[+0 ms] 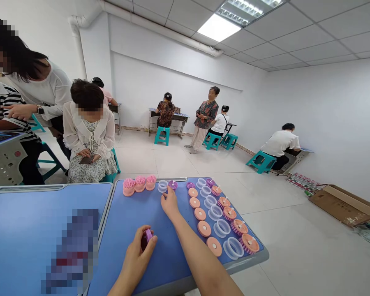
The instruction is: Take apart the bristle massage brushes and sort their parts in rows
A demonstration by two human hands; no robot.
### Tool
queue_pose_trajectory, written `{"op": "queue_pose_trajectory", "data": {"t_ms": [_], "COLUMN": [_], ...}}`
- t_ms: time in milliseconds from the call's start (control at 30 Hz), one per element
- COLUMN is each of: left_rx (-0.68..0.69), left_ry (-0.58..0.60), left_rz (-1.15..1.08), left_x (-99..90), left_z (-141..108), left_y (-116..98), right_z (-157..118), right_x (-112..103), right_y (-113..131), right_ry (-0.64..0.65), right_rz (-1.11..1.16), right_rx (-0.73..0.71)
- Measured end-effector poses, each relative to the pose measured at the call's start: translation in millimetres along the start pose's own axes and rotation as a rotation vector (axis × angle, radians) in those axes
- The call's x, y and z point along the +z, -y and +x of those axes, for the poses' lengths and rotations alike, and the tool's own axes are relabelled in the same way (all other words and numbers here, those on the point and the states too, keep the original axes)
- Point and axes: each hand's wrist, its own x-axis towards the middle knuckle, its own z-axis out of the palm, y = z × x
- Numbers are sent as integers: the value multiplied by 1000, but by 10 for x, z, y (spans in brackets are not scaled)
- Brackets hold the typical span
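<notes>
Mostly hidden, purple piece (147,238) in left hand (137,244)

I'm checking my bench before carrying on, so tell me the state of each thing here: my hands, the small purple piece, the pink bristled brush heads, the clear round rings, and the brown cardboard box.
Left hand: curled, gripping the piece.
Small purple piece: held in the left hand.
Right hand: open, fingers down on the blue table top.
Pink bristled brush heads: three, upright in a row.
Clear round rings: lying flat in a line.
Brown cardboard box: open, on the floor.

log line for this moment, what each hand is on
left hand: holds purple piece | right hand: nearest second purple piece, clear ring | on blue desk: peach discs, pink brush heads
</notes>
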Motion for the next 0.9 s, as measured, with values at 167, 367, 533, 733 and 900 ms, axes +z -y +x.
{"op": "queue_pose_trajectory", "data": {"t_ms": [167,367,533,733,900], "left_rx": [30,80,126,101,129], "left_ry": [-31,-135,-216,-244,-250], "left_rz": [-23,-205,-225,-104,185], "left_x": [15,45,19,-4,16], "left_z": [16,35,20,2,87], "left_y": [25,65,62,36,46], "right_z": [-158,-683,-1021,-1094,-1016], "right_x": [-155,-393,-478,-465,-414], "right_y": [175,367,463,527,487], "right_ry": [81,470,800,937,782], "right_rz": [120,328,702,1277,1186], "right_rx": [12,99,374,675,695]}}
